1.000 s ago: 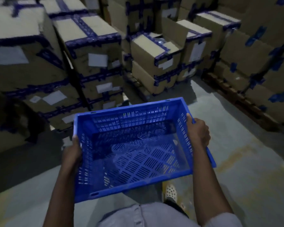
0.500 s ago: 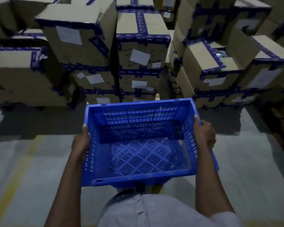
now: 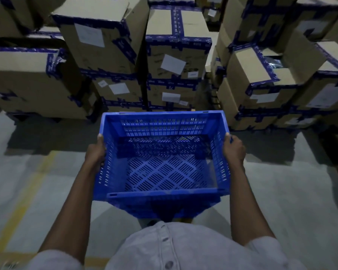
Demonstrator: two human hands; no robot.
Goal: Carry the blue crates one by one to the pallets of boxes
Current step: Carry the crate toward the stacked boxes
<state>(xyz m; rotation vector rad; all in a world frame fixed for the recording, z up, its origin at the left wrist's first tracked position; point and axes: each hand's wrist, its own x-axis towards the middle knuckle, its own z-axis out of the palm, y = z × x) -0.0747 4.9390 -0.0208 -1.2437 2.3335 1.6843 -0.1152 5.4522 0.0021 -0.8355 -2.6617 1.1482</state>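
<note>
A person looks down at an empty blue crate [image 3: 162, 158] carried at waist height in front of their body, above a grey concrete floor [image 3: 281, 201]. The crate is rectangular, with slotted walls and a lattice bottom, and it is held roughly level. The left hand [image 3: 95, 152] is wrapped around the crate's left wall near the rim, thumb over the top edge, fingers out of sight on the outside. The right hand [image 3: 235, 151] grips the right wall the same way, closed over the rim. Both forearms are bare, and a light grey buttoned shirt [image 3: 183, 248] fills the bottom of the view. Just beyond the crate's far edge stand stacks of brown cardboard boxes [image 3: 176, 61] sealed with blue tape and bearing white labels, rising across the whole upper half of the view. A faded yellow line [image 3: 25, 195] runs along the floor at the left. The lighting is dim.
</note>
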